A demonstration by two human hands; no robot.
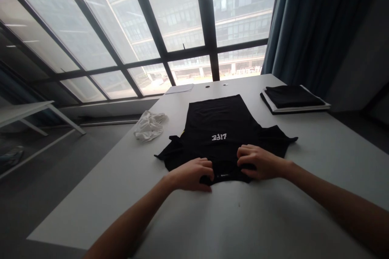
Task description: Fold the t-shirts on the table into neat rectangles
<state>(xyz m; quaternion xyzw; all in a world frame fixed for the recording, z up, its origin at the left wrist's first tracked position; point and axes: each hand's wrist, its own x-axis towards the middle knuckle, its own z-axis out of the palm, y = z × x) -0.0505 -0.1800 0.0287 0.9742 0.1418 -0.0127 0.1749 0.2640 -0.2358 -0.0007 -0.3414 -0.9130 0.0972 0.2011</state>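
A black T-shirt [217, 117] lies spread on the white table [121, 186], its collar toward me and its hem toward the window. White lettering on its chest appears upside down. At the left of the collar, my left hand [194, 174] has its fingers curled onto the cloth at the shoulder. My right hand [257, 162] is bent the same way over the right side of the collar, gripping the fabric there. The neck label shows between the two hands. Both sleeves reach outward, the left one partly bunched.
A crumpled white cloth [150, 125] lies left of the shirt. Folded black and white garments [293, 99] are stacked at the back right. White papers [179, 88] rest near the far edge, before the window. Another table [27, 111] stands at the left, and a blue curtain [304, 28] hangs at the right.
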